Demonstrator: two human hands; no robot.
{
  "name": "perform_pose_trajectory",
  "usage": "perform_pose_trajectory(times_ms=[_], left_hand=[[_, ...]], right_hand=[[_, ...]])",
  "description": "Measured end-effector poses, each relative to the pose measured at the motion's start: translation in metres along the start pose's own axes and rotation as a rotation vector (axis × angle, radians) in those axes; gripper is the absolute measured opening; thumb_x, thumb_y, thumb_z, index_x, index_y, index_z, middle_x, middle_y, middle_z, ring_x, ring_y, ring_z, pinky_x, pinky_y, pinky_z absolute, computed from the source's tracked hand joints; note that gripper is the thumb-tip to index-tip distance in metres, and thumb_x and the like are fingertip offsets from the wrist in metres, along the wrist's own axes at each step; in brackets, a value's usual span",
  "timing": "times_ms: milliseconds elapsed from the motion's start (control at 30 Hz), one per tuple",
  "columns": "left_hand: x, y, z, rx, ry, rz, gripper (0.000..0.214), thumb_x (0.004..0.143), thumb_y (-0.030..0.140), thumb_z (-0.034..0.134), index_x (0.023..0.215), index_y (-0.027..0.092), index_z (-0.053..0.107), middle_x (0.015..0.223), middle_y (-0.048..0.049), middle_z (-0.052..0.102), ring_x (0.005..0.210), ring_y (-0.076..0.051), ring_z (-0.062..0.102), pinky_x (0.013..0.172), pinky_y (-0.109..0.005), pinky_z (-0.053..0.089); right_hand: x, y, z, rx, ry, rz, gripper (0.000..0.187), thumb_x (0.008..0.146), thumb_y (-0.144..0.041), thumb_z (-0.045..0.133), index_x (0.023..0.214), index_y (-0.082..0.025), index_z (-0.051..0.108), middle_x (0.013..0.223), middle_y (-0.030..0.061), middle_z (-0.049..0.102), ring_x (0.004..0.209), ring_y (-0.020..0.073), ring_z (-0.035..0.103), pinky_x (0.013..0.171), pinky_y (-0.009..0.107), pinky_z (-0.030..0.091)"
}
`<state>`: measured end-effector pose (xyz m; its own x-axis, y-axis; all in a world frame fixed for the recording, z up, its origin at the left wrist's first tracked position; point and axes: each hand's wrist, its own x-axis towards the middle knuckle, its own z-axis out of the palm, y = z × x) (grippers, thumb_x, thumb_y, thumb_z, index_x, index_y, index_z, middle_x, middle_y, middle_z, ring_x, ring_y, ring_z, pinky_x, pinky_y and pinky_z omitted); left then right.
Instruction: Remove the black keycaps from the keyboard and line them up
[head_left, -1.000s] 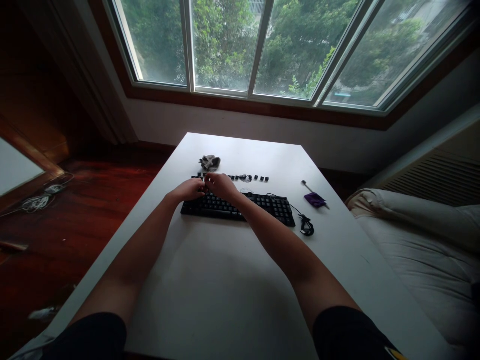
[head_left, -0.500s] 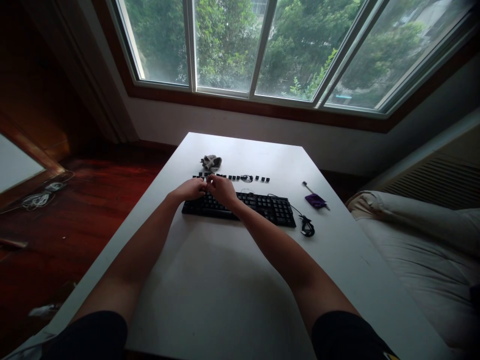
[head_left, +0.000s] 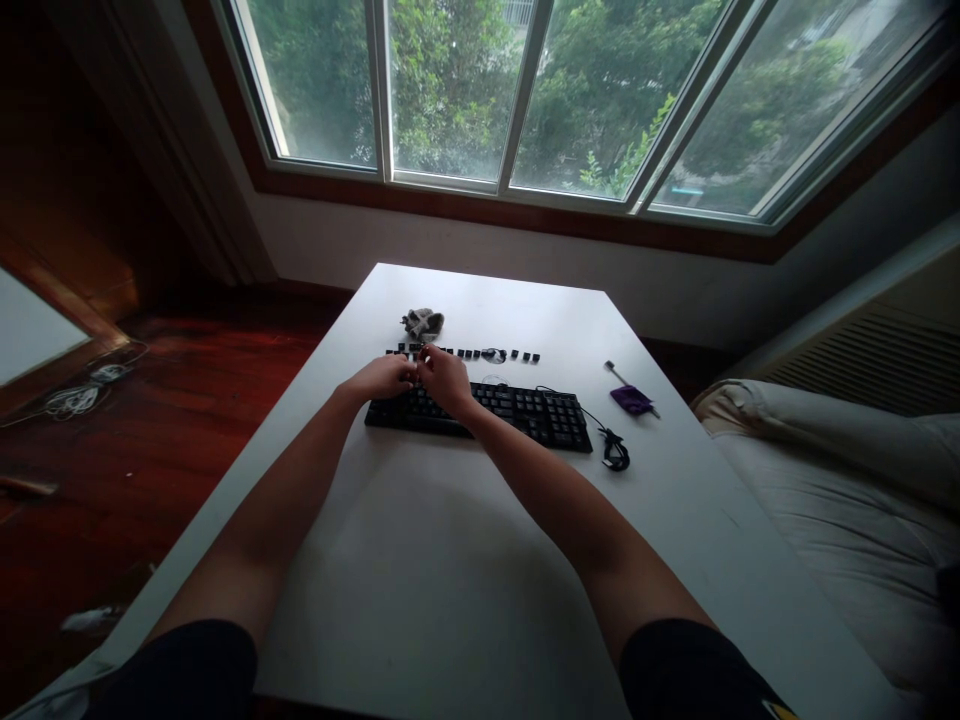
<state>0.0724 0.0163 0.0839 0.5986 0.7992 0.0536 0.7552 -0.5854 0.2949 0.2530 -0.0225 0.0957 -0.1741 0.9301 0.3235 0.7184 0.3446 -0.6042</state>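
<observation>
A black keyboard (head_left: 525,412) lies across the white table, its left part partly covered by my hands. Over its upper left end, my left hand (head_left: 384,377) has its fingers drawn together. Right against it, my right hand (head_left: 445,380) pinches at the same spot. What the fingertips hold, if anything, is too small to make out. Behind the keyboard runs a row of loose black keycaps (head_left: 469,354), partly hidden by my hands. A thin wire loop (head_left: 493,356) lies among the keycaps.
A crumpled grey cloth (head_left: 422,323) lies beyond the keycaps. To the right are a purple cloth (head_left: 631,400) with a small brush (head_left: 611,368) and the coiled keyboard cable (head_left: 616,452). A pale padded seat (head_left: 840,500) stands beside the white table (head_left: 420,560).
Both hands have shifted very slightly but stay together over the keyboard's upper left. The other things lie where they were.
</observation>
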Motion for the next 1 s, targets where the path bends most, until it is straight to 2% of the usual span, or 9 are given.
perform_pose_trajectory(times_ms=[200,400,533,667,833,1000], left_hand=[[0.002,0.001,0.001,0.067,0.008,-0.03,0.024,0.083,0.037,0.066,0.099,0.024,0.078,0.099,-0.0073,0.069,0.093,-0.024,0.063,0.084,-0.032,0.048],[0.004,0.005,0.005,0.033,0.057,0.011,0.026,0.089,0.034,0.059,0.104,0.023,0.076,0.099,-0.0077,0.069,0.096,-0.024,0.063,0.09,-0.034,0.047],[0.006,0.011,0.007,-0.03,0.071,0.014,0.028,0.093,0.029,0.052,0.11,0.02,0.072,0.107,-0.0086,0.071,0.103,-0.024,0.063,0.095,-0.034,0.048],[0.007,0.016,0.008,-0.12,0.076,0.035,0.034,0.098,0.028,0.043,0.121,0.023,0.068,0.115,-0.0068,0.072,0.104,-0.023,0.065,0.092,-0.033,0.048],[0.006,0.02,0.006,-0.178,0.016,0.044,0.033,0.1,0.033,0.04,0.113,0.024,0.069,0.103,-0.0044,0.074,0.09,-0.021,0.065,0.083,-0.031,0.048],[0.007,0.025,0.006,-0.267,0.04,0.045,0.034,0.1,0.035,0.039,0.113,0.023,0.068,0.104,-0.0045,0.073,0.091,-0.021,0.064,0.084,-0.031,0.048]], right_hand=[[-0.006,0.034,0.004,0.329,-0.003,0.027,0.016,0.091,-0.033,0.057,0.097,-0.023,0.067,0.079,0.0001,0.071,0.077,0.018,0.071,0.075,0.029,0.054],[-0.01,0.058,0.018,0.773,0.055,0.202,0.022,0.088,-0.042,0.056,0.1,-0.023,0.059,0.083,-0.0011,0.068,0.07,0.0166,0.073,0.066,0.031,0.061],[-0.008,0.061,0.016,0.859,0.081,0.194,0.026,0.086,-0.045,0.06,0.099,-0.023,0.059,0.083,-0.0014,0.068,0.072,0.0158,0.073,0.067,0.03,0.062],[-0.006,0.063,0.006,0.982,0.102,0.2,0.026,0.084,-0.044,0.064,0.096,-0.022,0.058,0.081,-0.0012,0.067,0.069,0.0164,0.072,0.065,0.031,0.062],[-0.01,0.069,-0.005,1.028,0.018,0.193,0.029,0.082,-0.045,0.068,0.096,-0.022,0.059,0.08,-0.001,0.068,0.069,0.0161,0.072,0.066,0.031,0.062],[-0.015,0.074,-0.01,1.062,0.009,0.172,0.032,0.082,-0.048,0.07,0.097,-0.023,0.059,0.084,-0.0006,0.069,0.072,0.0164,0.073,0.068,0.032,0.063]])
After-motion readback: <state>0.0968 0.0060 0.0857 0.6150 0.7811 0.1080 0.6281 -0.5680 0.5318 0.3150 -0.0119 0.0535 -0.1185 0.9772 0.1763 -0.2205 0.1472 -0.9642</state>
